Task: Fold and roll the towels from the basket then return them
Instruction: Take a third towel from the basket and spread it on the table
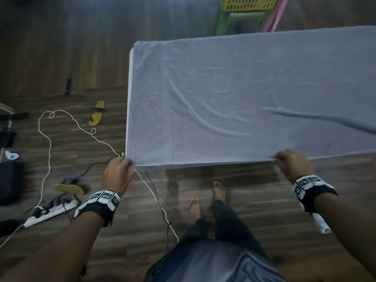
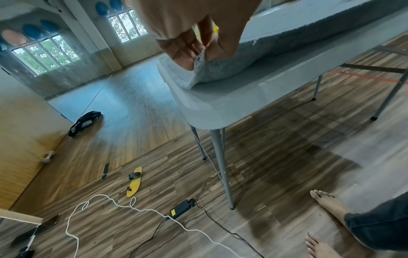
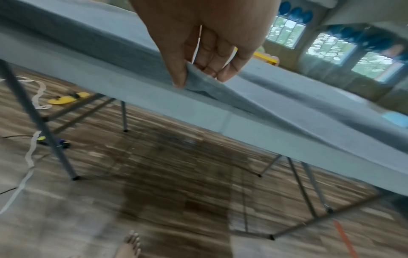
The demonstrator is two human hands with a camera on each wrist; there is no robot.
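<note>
From the head view, a grey towel (image 1: 244, 98) lies spread over the counter (image 1: 131, 58), its near edge pinched by the left hand (image 1: 119, 174) at the corner and the right hand (image 1: 293, 162) further along; the basket (image 1: 248, 3) sits far beyond both. The left wrist view shows that grip clamping the raised corner. The right wrist view shows thumb and fingers nipping the hem. Lifting unevenly could drag the ridges into a crooked fold

Wood-plank floor (image 1: 61, 58), arched windows (image 2: 46, 50)
</note>
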